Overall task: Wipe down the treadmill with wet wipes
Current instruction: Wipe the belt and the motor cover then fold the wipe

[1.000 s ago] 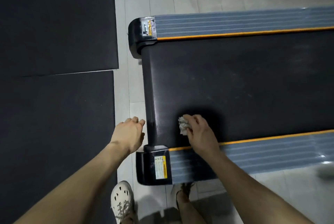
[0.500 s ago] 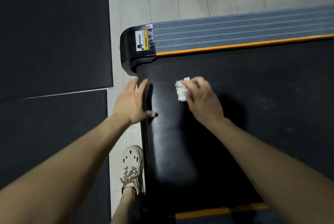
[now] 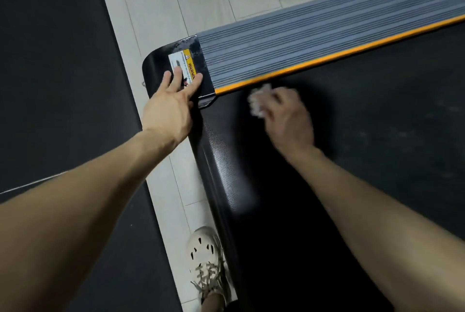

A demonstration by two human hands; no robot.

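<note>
At the treadmill's (image 3: 302,42) rear end cap (image 3: 156,65), a person's left hand (image 3: 168,107) rests with fingers spread over the warning sticker (image 3: 185,62). Just beside the cap the right hand (image 3: 289,120), blurred, grips a crumpled wet wipe (image 3: 259,100) down at the black belt (image 3: 377,135), close under the orange strip (image 3: 327,60). The belt could creep under the rubbing hand, and a balled wipe may skip the seam beside the cap; no wipe packet or bin shows near it.
</note>
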